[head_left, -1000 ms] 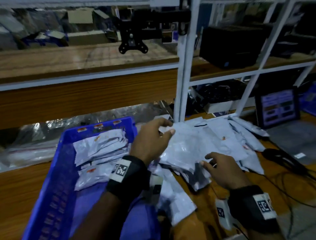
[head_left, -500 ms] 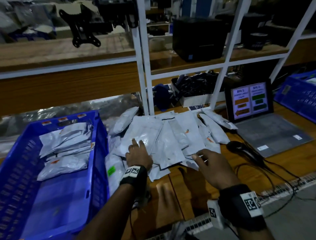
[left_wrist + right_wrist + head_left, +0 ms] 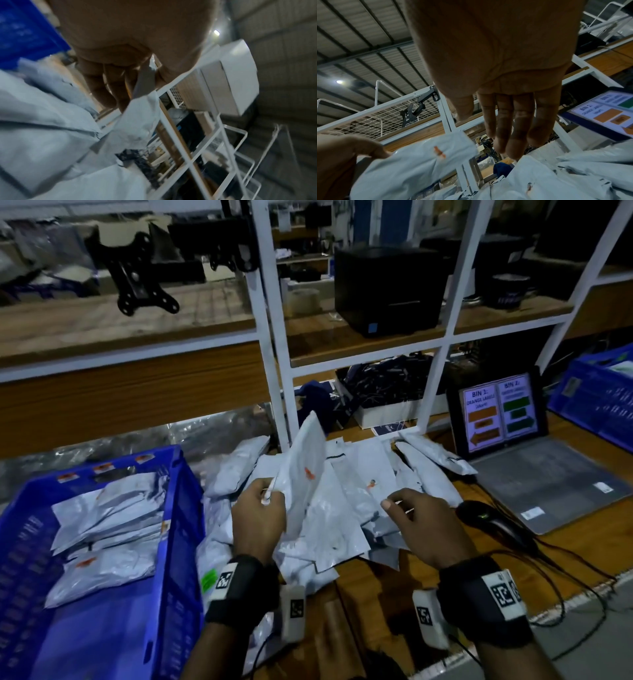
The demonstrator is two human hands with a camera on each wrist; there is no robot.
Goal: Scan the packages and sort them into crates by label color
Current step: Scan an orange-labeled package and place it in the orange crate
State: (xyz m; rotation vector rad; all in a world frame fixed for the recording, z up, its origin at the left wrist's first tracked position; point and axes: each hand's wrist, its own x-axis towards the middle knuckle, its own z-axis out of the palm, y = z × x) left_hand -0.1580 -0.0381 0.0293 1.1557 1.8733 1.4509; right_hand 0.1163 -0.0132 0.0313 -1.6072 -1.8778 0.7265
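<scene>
1. The left hand [image 3: 258,517] pinches a corner of one package [image 3: 305,470] with curled fingers [image 3: 109,86], holding it upright above the pile [image 3: 342,508]; an orange label [image 3: 309,473] shows on its face.
2. The right hand [image 3: 423,522] hovers over the pile with straight, relaxed fingers [image 3: 510,124], holding nothing.
3. Next, I judge, comes the scan: the right hand should fetch the scanner [image 3: 486,517] just beside it, while the left turns the package flat-on and holds the floppy bag taut.
4. An orange label likely means the left crate [image 3: 174,508], which holds similar bags.
5. The wooden bench [image 3: 370,594] carries trailing cables; farther back sits a laptop [image 3: 500,412] showing a bin guide.
6. A second crate [image 3: 592,402] stands far right.
7. White shelving [image 3: 270,337] rises behind, dimly lit.
</scene>
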